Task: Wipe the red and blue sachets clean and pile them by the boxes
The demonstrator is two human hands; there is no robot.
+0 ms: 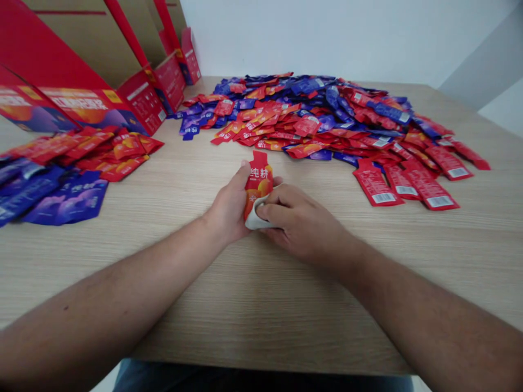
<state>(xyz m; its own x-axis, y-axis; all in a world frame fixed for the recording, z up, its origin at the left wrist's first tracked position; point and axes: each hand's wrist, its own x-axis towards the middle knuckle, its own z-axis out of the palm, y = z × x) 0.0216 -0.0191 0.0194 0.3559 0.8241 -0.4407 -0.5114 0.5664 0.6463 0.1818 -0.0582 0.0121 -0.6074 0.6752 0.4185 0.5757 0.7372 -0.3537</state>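
Near the middle of the table, my left hand holds a red and orange pouch upright, its narrow neck pointing away from me. My right hand is closed on a white cloth, which lies against the lower part of that pouch. Part of the pouch's lower end is hidden behind the cloth and my fingers. Beyond my hands a large heap of red and blue pouches spreads over the back of the table. Several red pouches lie face down at its right front edge.
Open red cardboard boxes stand at the back left of the wooden table. In front of them lie red pouches and blue pouches in overlapping groups. A white wall rises behind the table.
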